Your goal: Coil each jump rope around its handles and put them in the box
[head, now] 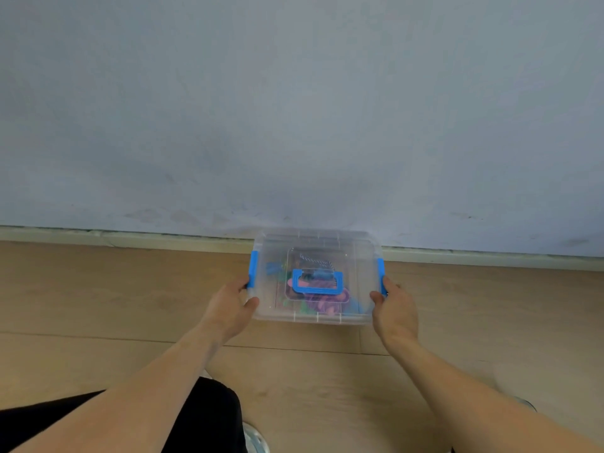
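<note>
We seem to be in a plain indoor room, likely a home, though we cannot tell which kind. Light wood-look plank flooring point(130, 289) runs up to a pale skirting board point(130, 238); directly above that board rises a bare, scuffed grey-blue wall point(294, 109).

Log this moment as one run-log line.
left hand grips box side | right hand grips other side | lid on | ropes inside
</note>
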